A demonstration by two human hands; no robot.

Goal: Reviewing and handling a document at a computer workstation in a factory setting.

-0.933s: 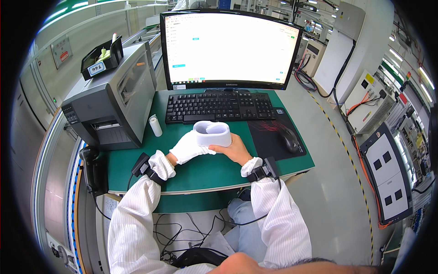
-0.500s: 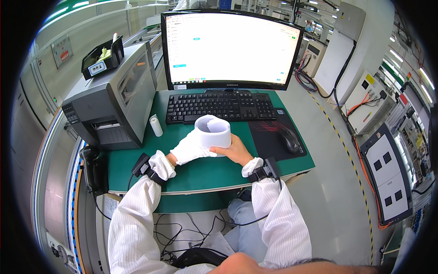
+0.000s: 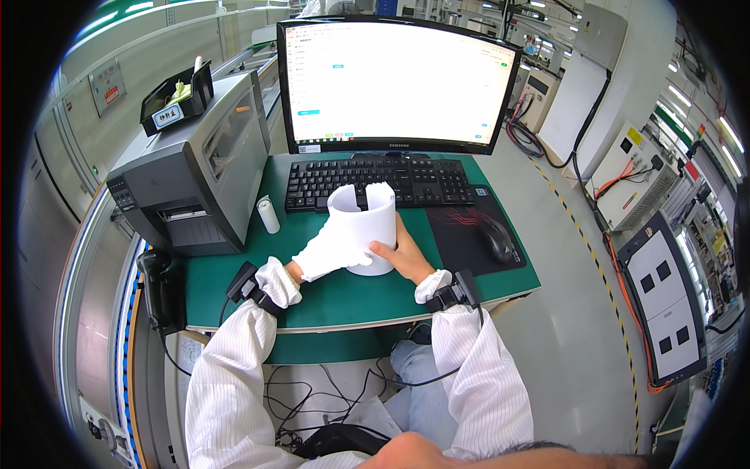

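Note:
A white paper roll [image 3: 369, 234], curled into a wide tube with a gap at its far upper rim, stands upright over the green table [image 3: 336, 301]. Wrapped around its left side is my left hand [image 3: 332, 250], in a white glove. My bare right hand [image 3: 405, 255] grips the right side, its thumb pressed on the front and the other fingers hidden behind. Just beyond the roll lies a black keyboard [image 3: 375, 181]. A small white cylinder [image 3: 268, 215] stands to the left of my gloved hand.
A grey label printer [image 3: 176, 191] fills the table's left, with a black bin [image 3: 178, 100] on top. The monitor [image 3: 394, 90] stands behind. A mouse [image 3: 494, 238] rests on a black mat [image 3: 461, 254] at right. A handheld scanner [image 3: 156, 289] hangs at the left edge.
The paper roll now shows more height, reaching higher and lower than before, and a gap has opened at its far rim. My right thumb has shifted slightly up; both arms stay nearly still.

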